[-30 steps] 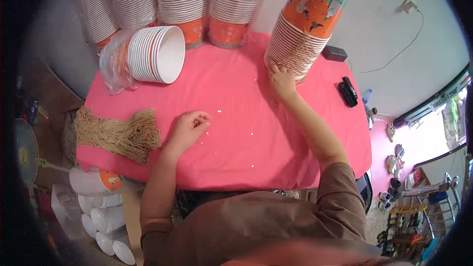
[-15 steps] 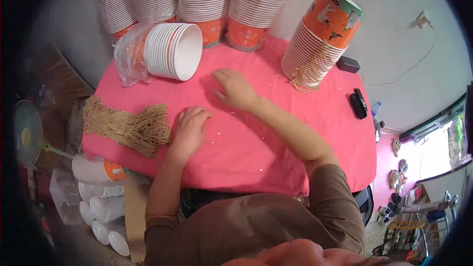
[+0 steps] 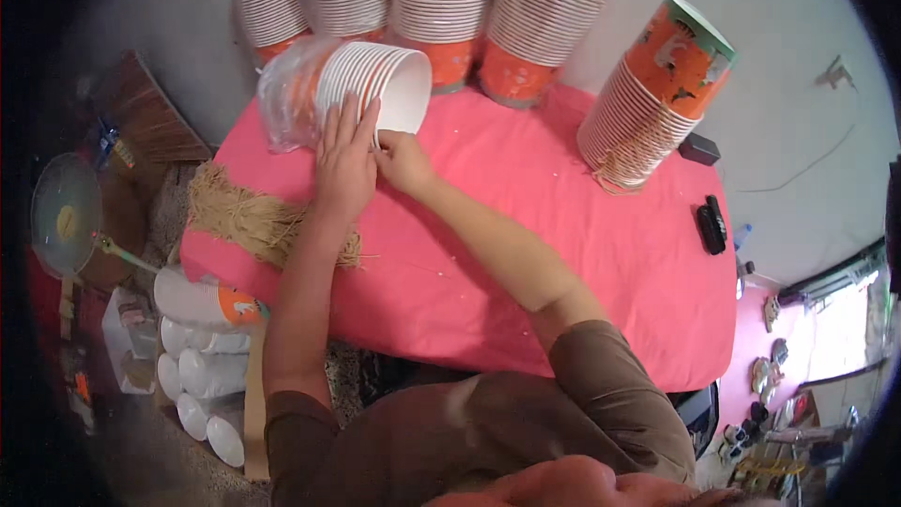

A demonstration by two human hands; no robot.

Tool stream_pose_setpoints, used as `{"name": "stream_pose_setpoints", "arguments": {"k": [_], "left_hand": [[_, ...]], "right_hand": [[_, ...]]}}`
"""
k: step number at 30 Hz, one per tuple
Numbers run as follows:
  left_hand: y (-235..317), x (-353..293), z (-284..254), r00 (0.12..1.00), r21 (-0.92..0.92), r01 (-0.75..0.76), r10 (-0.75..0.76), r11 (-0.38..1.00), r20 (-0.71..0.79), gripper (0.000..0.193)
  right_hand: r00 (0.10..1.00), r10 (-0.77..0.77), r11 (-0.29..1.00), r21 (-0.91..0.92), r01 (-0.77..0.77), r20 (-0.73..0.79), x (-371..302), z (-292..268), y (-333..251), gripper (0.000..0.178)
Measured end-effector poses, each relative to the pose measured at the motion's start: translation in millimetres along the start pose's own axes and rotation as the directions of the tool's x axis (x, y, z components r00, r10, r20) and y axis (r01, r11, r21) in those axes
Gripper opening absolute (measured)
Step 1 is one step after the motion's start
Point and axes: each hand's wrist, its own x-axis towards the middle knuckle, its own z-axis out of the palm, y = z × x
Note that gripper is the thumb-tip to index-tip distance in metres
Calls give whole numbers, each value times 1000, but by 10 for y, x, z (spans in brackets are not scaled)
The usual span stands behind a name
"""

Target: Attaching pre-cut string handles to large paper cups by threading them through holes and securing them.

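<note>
so the cup stack (image 3: 355, 70) is lying on its side at the far left of the table (image 3: 563, 272), open end facing right, just beyond both hands. left hand (image 3: 345, 161) is laid on its near side, fingers stretched out and a bit apart. right hand (image 3: 404, 161) is curled up at the near edge of the open rim, can't tell if it's actually pinching it. half a second ago the right was mid-table, clear of the stack, and the left was down by the twine (image 3: 246, 218); now both have reached the cups.
</note>
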Motion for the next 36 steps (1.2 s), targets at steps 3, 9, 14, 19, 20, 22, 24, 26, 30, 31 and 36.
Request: {"name": "stream_pose_setpoints", "arguments": {"k": [3,9,14,19,20,22,24,26,30,31,36], "left_hand": [[68,13,223,997,-155,55,-46,986,62,73],[234,40,346,994,-117,90,-82,989,71,76],[-15,-29,160,996,-182,74,-64,981,59,74],[-244,-30,6,999,-287,-35,24,957,-41,56],[-281,-98,-95,998,-400,18,9,916,66,46],[-202,-230,-222,971,-499,220,-138,838,196,16],[-49,-383,-461,931,-329,259,-145,908,334,12],[-27,-575,-533,869,-151,270,-173,951,464,10],[77,-892,-463,943,-121,-113,145,986,301,8],[133,-935,-445,951,-41,-152,157,988,268,7],[146,-1064,-304,952,45,-206,189,978,241,11]], "right_hand": [[998,54,980,-190,-61,-44,-64,-147,38,22],[999,44,972,-228,-49,-25,-216,-594,-36,27],[991,-81,875,-468,121,106,-580,-1124,-453,27],[989,-109,819,-554,149,104,-974,-1825,-954,22],[984,-157,819,-547,176,82,-1042,-1894,-1079,22],[989,-122,832,-536,146,80,-1183,-1994,-1292,25],[982,-117,813,-554,181,149,-1307,-2030,-1391,26],[971,-147,794,-563,230,189,-1406,-1991,-1437,27],[954,-7,816,-549,178,300,-1495,-1899,-1531,25],[952,-37,793,-570,212,303,-1509,-1878,-1501,25],[952,-68,787,-570,236,300,-1503,-1908,-1510,29]]}}
